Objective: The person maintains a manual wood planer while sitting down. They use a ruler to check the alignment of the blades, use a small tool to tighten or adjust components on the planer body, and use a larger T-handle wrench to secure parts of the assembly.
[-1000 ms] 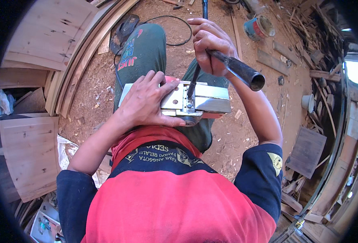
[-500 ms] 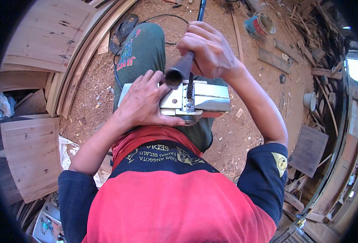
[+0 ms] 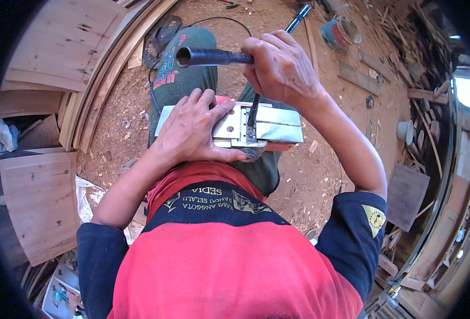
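Observation:
An upside-down electric hand planer (image 3: 280, 123) lies across my lap, its silver sole up and its cutter block (image 3: 249, 139) showing in the middle. My left hand (image 3: 189, 127) holds the planer's left part, fingers over the sole and thumb along the near edge. My right hand (image 3: 287, 66) grips a dark socket wrench with several arms (image 3: 213, 57) above it. One thick arm with a hollow end points left, and another sticks out beyond my fist. The lower arm reaches down to the cutter block, its tip at or in the slot there.
Stacked boards and panels (image 3: 40, 204) stand on the left. A cable (image 3: 221, 20) runs over the shaving-strewn ground ahead. A paint bucket (image 3: 337, 35), loose planks (image 3: 360, 80) and a heap of scrap wood (image 3: 405, 53) lie to the far right.
My right hand has turned the wrench: its hollow arm swung from above the planer out to the left, and the upper rod now leans right. My left hand stays on the planer.

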{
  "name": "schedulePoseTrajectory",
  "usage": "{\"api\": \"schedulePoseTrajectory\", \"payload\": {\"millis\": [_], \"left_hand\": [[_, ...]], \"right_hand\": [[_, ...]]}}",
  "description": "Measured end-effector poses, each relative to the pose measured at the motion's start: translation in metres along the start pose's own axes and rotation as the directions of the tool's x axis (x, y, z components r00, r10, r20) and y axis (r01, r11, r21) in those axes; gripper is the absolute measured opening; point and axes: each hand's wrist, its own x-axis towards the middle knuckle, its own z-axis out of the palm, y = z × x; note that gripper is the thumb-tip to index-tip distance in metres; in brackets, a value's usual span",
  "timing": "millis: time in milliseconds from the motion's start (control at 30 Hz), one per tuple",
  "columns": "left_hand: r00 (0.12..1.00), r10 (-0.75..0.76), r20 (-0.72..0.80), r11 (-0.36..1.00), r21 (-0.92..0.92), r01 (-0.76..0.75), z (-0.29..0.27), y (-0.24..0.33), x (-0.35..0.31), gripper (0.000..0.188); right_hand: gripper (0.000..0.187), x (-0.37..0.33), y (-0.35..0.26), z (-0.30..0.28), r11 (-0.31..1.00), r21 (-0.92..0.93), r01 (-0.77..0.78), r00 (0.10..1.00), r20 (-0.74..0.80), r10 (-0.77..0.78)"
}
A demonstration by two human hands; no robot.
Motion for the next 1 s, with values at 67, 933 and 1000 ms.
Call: {"api": "schedulePoseTrajectory", "payload": {"millis": [67,933,1000], "left_hand": [[1.0,-0.011,0.014,1.0,0.023,0.01,-0.003,0.003,0.001,0.105],[1.0,0.014,0.016,1.0,-0.025,-0.014,0.002,0.0,-0.001,0.1],[1.0,0.013,0.021,0.999,-0.031,-0.012,0.002,-0.001,-0.001,0.101]], "right_hand": [[0.031,-0.006,0.004,0.006,0.998,-0.051,-0.036,0.999,-0.008,0.036],[0.042,-0.003,0.004,-0.014,0.988,0.15,0.035,0.992,-0.125,-0.016],[0.046,-0.006,0.003,-0.01,0.975,0.206,0.077,0.992,-0.115,-0.054]]}}
